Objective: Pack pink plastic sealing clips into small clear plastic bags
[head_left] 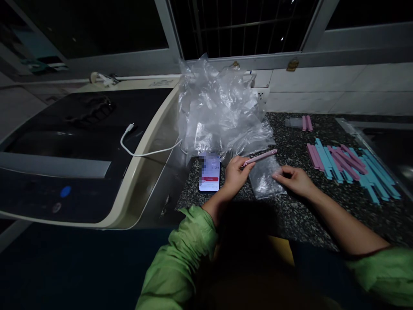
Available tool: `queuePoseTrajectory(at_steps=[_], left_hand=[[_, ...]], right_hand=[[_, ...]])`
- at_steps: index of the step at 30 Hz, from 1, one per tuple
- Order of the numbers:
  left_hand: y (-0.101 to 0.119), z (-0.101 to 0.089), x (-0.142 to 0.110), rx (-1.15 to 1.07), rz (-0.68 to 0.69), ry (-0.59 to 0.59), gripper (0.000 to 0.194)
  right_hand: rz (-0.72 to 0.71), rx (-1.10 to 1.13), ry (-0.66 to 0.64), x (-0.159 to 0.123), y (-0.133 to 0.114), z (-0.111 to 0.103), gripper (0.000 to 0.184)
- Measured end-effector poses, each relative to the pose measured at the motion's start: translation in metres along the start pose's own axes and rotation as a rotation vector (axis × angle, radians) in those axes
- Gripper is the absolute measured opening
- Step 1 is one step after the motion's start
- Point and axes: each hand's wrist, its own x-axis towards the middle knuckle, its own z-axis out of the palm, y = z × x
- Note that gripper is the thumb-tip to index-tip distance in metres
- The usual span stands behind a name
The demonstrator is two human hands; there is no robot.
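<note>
The left hand is closed around one end of a slim pink plastic strip, whose free end points to about 2 o'clock over a flat, clear plastic bag. The right hand, at the bag's 3 o'clock edge, pinches the film between thumb and forefinger, its other fingers curled. Both forearms come out of rolled green fabric sleeves.

The bag lies on a dark, speckled stone counter. Taking the bag as the centre of the dial, a lit smartphone lies at 9 o'clock, just beside the left hand. From 10 to 12 o'clock rises a big heap of crumpled clear plastic bags, close behind the left hand. At 1 o'clock, two short pink strips lie together by a small clear packet. At 3 o'clock, beyond the right hand, pink and light-blue plastic strips lie in a loose, overlapping pile.

Farther out, towards 9 o'clock, stands a cream washing machine with a dark lid, a white charging cable trailing over it. At 12 o'clock, a white wall socket sits below a barred window
</note>
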Motion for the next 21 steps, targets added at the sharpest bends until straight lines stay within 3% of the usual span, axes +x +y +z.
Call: queuePoseTrajectory(at_steps=[7,13,21], left_hand=[[0.013,-0.019,-0.023,0.418,-0.093,-0.055,0.023],[0.008,-0.023,-0.029,0.408,-0.189,-0.110,0.021],[0.009,-0.021,-0.027,0.397,-0.186,-0.080,0.019]], right_hand=[[-0.107,-0.109,-0.026,-0.001,0.001,0.005,0.046],[-0.161,-0.142,-0.037,-0.002,0.004,0.011,0.039],[-0.142,-0.133,-0.015,-0.001,0.006,0.008,0.039]])
